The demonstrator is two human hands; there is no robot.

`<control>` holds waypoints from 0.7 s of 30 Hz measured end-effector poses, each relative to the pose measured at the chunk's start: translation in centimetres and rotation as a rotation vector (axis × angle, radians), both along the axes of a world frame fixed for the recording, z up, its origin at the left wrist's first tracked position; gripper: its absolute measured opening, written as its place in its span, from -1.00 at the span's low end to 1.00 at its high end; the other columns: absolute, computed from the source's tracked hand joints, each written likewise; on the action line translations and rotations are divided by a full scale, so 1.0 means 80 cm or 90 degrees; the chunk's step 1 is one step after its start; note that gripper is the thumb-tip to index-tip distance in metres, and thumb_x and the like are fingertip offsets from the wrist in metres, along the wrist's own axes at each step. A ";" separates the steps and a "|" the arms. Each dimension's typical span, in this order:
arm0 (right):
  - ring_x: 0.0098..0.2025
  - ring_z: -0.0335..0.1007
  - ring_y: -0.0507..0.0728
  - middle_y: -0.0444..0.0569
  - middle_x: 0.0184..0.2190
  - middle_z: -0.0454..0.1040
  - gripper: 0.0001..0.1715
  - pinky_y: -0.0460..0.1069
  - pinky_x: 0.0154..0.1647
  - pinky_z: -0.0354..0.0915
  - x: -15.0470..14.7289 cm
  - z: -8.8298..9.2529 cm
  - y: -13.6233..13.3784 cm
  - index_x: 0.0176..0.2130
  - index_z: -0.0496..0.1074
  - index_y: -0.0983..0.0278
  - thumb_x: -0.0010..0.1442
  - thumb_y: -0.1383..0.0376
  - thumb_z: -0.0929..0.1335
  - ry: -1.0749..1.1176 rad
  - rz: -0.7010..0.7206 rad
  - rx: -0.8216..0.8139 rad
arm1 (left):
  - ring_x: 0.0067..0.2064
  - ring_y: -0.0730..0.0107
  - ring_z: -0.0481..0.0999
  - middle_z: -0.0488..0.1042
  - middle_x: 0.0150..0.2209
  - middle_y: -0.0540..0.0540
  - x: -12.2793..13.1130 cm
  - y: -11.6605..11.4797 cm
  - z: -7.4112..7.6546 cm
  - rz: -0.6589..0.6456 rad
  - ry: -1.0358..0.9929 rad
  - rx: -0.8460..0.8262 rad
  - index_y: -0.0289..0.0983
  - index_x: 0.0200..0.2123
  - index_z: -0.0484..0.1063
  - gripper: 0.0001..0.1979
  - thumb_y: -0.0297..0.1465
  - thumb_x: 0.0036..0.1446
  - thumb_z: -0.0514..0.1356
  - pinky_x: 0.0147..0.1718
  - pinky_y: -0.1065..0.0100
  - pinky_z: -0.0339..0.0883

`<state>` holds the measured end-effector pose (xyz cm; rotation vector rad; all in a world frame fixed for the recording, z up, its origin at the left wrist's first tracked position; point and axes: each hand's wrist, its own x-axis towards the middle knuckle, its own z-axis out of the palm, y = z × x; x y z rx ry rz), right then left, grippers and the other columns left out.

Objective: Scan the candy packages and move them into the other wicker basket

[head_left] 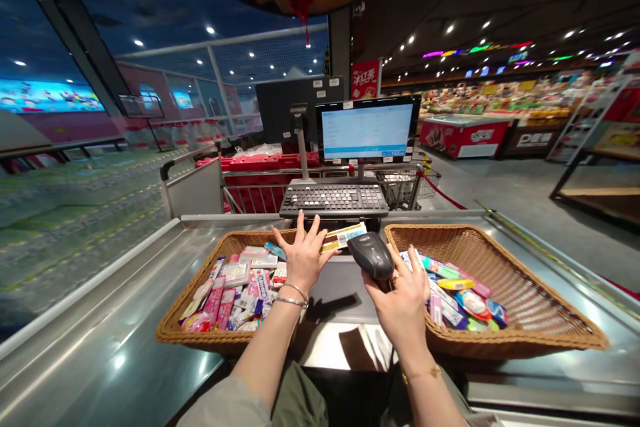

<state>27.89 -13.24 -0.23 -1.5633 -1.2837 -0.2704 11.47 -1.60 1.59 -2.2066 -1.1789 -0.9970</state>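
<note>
My left hand [304, 259] is raised with its fingers spread, just in front of the keyboard [334, 199] and over the right edge of the left wicker basket [170, 317]. Near its thumb is a flat yellow-and-white package [345, 237] with a barcode; what supports it I cannot tell. A black handheld barcode scanner [371, 255] is in my right hand [406, 293], its head tilted toward that package. Small packaged goods [240, 287] fill the left basket. More colourful packs [460, 297] lie in the left part of the right wicker basket [540, 293].
Behind the keyboard stands a lit monitor [370, 130], with a dark screen back [280, 113] beside it. Metal counter surfaces [100, 347] flank the baskets. A shopping cart [400, 187] and a red freezer [465, 137] are farther off.
</note>
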 end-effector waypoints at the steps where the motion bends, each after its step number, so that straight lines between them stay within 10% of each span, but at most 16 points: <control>1: 0.35 0.00 0.37 0.08 0.12 0.43 -0.60 0.38 0.28 -0.09 0.003 0.001 -0.002 -0.05 0.48 0.24 0.16 0.13 0.34 0.007 -0.003 -0.002 | 0.37 -0.11 0.08 0.38 0.21 -0.16 0.004 0.000 -0.001 -0.005 0.003 0.000 -0.11 0.01 0.48 -0.58 -0.08 0.12 0.25 0.16 -0.46 -0.77; 21: 0.30 0.10 0.38 0.22 0.04 0.48 -0.45 0.35 0.27 -0.04 0.076 -0.004 -0.027 -0.02 0.48 0.34 0.14 0.03 0.36 0.093 -0.169 0.040 | 0.38 -0.08 0.05 0.33 0.24 -0.17 0.085 -0.006 -0.003 -0.089 0.048 -0.026 -0.11 0.07 0.45 -0.64 -0.19 0.21 0.19 0.16 -0.48 -0.72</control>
